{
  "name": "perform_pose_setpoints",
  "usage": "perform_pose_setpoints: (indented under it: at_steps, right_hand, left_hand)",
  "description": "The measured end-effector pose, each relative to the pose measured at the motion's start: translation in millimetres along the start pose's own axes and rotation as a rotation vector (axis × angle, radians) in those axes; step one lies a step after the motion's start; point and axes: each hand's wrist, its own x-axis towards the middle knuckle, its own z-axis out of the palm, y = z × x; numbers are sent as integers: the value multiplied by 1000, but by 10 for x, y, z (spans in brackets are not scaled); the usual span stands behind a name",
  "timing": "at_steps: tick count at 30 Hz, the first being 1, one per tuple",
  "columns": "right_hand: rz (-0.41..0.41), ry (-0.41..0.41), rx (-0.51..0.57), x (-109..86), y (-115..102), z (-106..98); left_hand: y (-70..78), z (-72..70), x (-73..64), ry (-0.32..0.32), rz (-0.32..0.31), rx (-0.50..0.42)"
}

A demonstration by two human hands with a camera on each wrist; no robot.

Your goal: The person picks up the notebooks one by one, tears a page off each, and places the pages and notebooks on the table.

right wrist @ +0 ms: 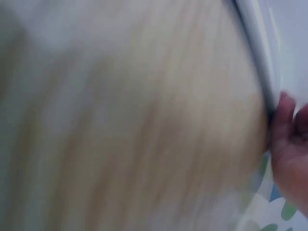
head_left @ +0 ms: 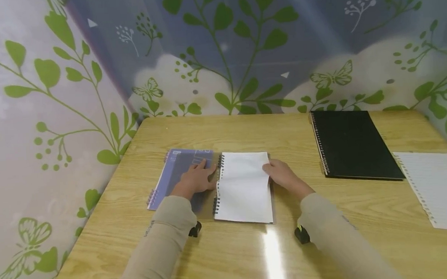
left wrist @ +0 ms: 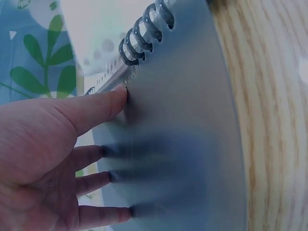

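Observation:
An opened spiral notebook (head_left: 245, 189) with white pages and dark rings lies at the middle of the table. My right hand (head_left: 284, 176) pinches the right edge of its pages, thumb on top. In the right wrist view, the right hand (right wrist: 288, 144) grips that edge, where the sheets curve. My left hand (head_left: 197, 179) rests left of the rings, fingers spread. In the left wrist view, the left hand (left wrist: 53, 149) touches a translucent cover (left wrist: 192, 96) with its fingertips, thumb near the rings. Partly beneath that hand lies a blue-purple ring notebook (head_left: 165, 180).
A large black spiral-bound book (head_left: 354, 145) lies at the back right of the wooden table (head_left: 245, 260). Beside it, near the right edge, is a lined loose-leaf pad (head_left: 438, 187). Leaf-patterned curtains (head_left: 219, 51) hang behind the table and along its left side.

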Motion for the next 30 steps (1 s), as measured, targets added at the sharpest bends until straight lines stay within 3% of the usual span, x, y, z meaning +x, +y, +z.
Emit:
perform_pose_setpoints:
  at_steps: [5, 10, 12, 15, 18, 20, 25, 30]
  right_hand:
    - [11, -43, 167, 2, 53, -51]
    - [117, -74, 342, -108, 45, -14]
    - [142, -87, 314, -209, 27, 38]
    - [124, -83, 178, -376, -15, 128]
    - [90, -28, 49, -510, -78, 200]
    - [60, -2, -10, -567, -105, 226]
    - [35, 20, -72, -603, -86, 240]
    - [-6, 13, -88, -625, -37, 222]
  left_hand:
    - [-13, -30, -10, 12, 6, 11]
    - [-46, -14, 27, 22, 22, 7]
    - [-77, 17, 45, 34, 25, -3]
    - [-110, 52, 26, 56, 17, -55]
    - [-113, 70, -74, 70, -1, -62]
    - [-100, 70, -174, 48, -8, -37]
    - [-69, 85, -365, -59, 35, 8]
    - [-52, 139, -405, -54, 50, -15]
